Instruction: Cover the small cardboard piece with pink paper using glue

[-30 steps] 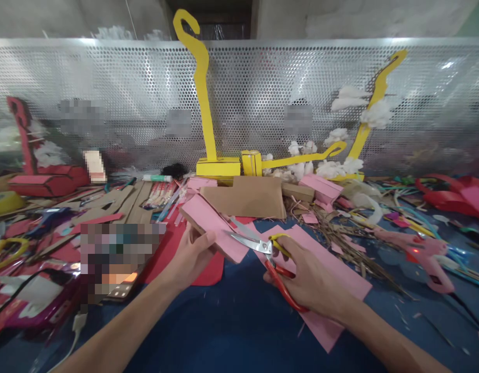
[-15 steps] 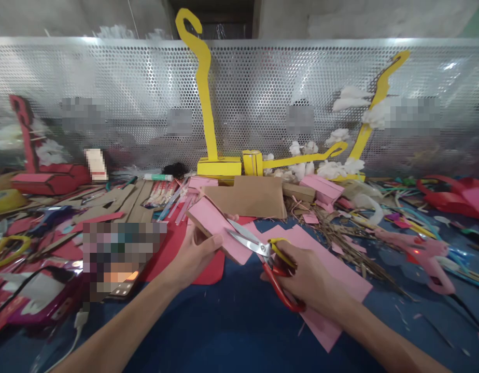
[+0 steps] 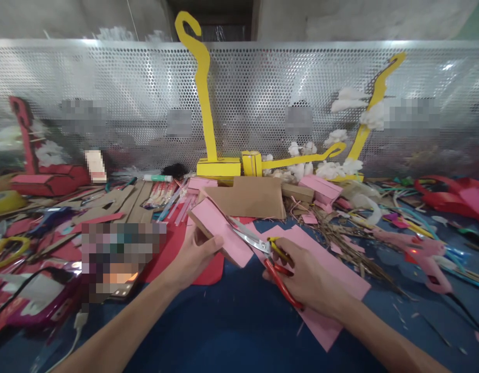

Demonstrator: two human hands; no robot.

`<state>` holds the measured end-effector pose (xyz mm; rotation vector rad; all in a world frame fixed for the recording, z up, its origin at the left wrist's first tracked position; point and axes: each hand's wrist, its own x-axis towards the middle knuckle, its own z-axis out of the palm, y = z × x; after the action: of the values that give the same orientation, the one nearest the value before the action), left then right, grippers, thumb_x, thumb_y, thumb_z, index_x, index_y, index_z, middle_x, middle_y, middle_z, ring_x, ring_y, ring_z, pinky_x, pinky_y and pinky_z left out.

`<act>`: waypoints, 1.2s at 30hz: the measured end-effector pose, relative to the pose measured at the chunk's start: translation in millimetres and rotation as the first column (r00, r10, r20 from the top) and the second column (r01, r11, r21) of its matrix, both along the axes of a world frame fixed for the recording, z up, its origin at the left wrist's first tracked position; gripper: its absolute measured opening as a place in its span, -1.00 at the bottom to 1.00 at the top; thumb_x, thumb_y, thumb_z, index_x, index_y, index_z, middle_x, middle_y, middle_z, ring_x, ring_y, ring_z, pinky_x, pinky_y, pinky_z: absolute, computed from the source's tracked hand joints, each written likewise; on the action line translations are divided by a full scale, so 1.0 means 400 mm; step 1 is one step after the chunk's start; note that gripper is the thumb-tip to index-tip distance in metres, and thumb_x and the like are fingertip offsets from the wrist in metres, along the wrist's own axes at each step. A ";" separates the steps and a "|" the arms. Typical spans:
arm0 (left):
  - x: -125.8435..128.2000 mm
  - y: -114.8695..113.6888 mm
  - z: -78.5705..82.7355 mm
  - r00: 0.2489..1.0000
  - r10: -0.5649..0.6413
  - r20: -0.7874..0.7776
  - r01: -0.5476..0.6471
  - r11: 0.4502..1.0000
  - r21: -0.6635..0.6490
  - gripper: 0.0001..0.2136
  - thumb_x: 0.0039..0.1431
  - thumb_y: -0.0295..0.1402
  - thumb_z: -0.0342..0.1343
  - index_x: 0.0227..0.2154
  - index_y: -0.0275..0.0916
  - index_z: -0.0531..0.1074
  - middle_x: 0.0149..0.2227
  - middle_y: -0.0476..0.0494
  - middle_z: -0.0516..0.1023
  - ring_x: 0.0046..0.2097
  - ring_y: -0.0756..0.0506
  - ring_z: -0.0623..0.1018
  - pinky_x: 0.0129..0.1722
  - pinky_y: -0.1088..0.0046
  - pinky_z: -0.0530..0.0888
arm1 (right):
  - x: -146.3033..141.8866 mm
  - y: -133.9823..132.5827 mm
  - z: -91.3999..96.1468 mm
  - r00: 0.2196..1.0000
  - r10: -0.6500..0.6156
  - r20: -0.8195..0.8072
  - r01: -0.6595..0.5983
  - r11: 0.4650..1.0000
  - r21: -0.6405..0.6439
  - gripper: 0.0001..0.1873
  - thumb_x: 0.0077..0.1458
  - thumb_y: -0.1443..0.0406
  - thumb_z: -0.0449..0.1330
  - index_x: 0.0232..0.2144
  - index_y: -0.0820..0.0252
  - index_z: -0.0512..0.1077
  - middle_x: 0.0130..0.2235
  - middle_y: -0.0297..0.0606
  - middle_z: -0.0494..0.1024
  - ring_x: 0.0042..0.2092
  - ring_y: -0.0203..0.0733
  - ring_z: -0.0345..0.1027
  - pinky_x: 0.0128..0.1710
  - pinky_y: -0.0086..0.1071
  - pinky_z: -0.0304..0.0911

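My left hand (image 3: 193,254) grips a pink paper-covered cardboard piece (image 3: 220,228) from below and holds it tilted above the blue table. My right hand (image 3: 307,280) is closed round the red and yellow handles of a pair of scissors (image 3: 263,246). The steel blades lie nearly closed along the right edge of the pink piece. Under my right hand a pink paper sheet (image 3: 333,280) lies flat on the table.
Brown cardboard (image 3: 247,197) lies just behind the pink piece. Yellow curled cardboard shapes (image 3: 204,103) stand against a perforated metal screen (image 3: 107,93). Dry sticks (image 3: 340,233), a pink glue gun (image 3: 426,256), red paper (image 3: 173,243) and scraps crowd both sides.
The scissor blades have closed further along the pink piece's edge. My left hand has turned the piece slightly; both hands stay in about the same place.
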<state>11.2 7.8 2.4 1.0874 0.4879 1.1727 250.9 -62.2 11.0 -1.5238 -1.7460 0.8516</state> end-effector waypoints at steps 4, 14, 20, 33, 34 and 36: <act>0.002 -0.002 -0.013 0.998 -0.050 -0.036 0.051 0.999 0.012 -0.48 0.01 -0.25 0.43 0.02 -0.17 0.38 0.00 -0.23 0.57 0.12 -0.28 0.52 0.10 0.14 0.48 | 0.000 -0.001 0.004 0.991 0.011 0.131 -0.023 0.996 0.087 -0.74 0.12 0.13 0.28 -0.37 0.08 0.27 -0.40 -0.36 0.43 -0.42 -0.24 0.36 -0.49 -0.44 0.27; 0.006 0.004 -0.033 0.992 -0.089 -0.089 0.093 0.995 0.041 -0.49 0.09 -0.26 0.39 0.09 -0.15 0.40 0.17 -0.27 0.49 0.22 -0.29 0.44 0.22 0.08 0.39 | 0.014 0.017 -0.043 0.985 -0.064 0.162 0.049 0.994 0.097 -0.74 0.06 0.17 0.33 -0.39 0.09 0.30 -0.52 -0.45 0.42 -0.50 -0.29 0.21 -0.54 -0.47 0.11; 0.017 -0.006 -0.010 0.990 -0.085 -0.113 0.089 0.996 0.028 -0.52 0.11 -0.27 0.38 0.07 -0.20 0.41 0.15 -0.30 0.51 0.22 -0.31 0.45 0.21 0.09 0.42 | 0.009 0.018 -0.036 0.987 -0.071 0.145 0.060 0.995 0.083 -0.73 0.10 0.12 0.28 -0.45 0.11 0.32 -0.52 -0.41 0.47 -0.49 -0.27 0.27 -0.52 -0.45 0.10; 0.016 -0.014 -0.012 0.973 -0.049 -0.227 0.054 0.998 0.016 -0.44 0.04 -0.26 0.42 0.08 -0.23 0.37 0.15 -0.35 0.52 0.17 -0.28 0.50 0.14 0.20 0.46 | 0.000 0.006 -0.013 0.986 -0.067 0.152 0.045 0.989 0.142 -0.72 0.05 0.13 0.33 -0.33 0.10 0.33 -0.35 -0.35 0.49 -0.39 -0.23 0.32 -0.44 -0.40 0.17; 0.016 -0.014 -0.011 0.973 -0.043 -0.228 0.049 0.999 0.021 -0.43 0.04 -0.26 0.42 0.08 -0.23 0.36 0.14 -0.35 0.53 0.17 -0.28 0.51 0.14 0.20 0.47 | 0.000 0.005 -0.009 0.985 -0.061 0.161 0.038 0.989 0.143 -0.73 0.05 0.13 0.33 -0.34 0.10 0.33 -0.36 -0.36 0.47 -0.40 -0.23 0.30 -0.45 -0.40 0.16; 0.018 -0.013 -0.008 0.976 -0.035 -0.216 0.042 0.999 0.027 -0.43 0.03 -0.25 0.43 0.08 -0.23 0.36 0.14 -0.35 0.53 0.16 -0.28 0.51 0.13 0.21 0.47 | -0.001 0.002 -0.004 0.983 -0.047 0.178 0.023 0.990 0.136 -0.73 0.07 0.14 0.32 -0.34 0.09 0.31 -0.38 -0.38 0.44 -0.42 -0.24 0.26 -0.46 -0.40 0.13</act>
<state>18.4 2.6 -0.9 1.2535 0.6145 1.0363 250.6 -61.3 9.3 -1.5784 -1.8590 0.5809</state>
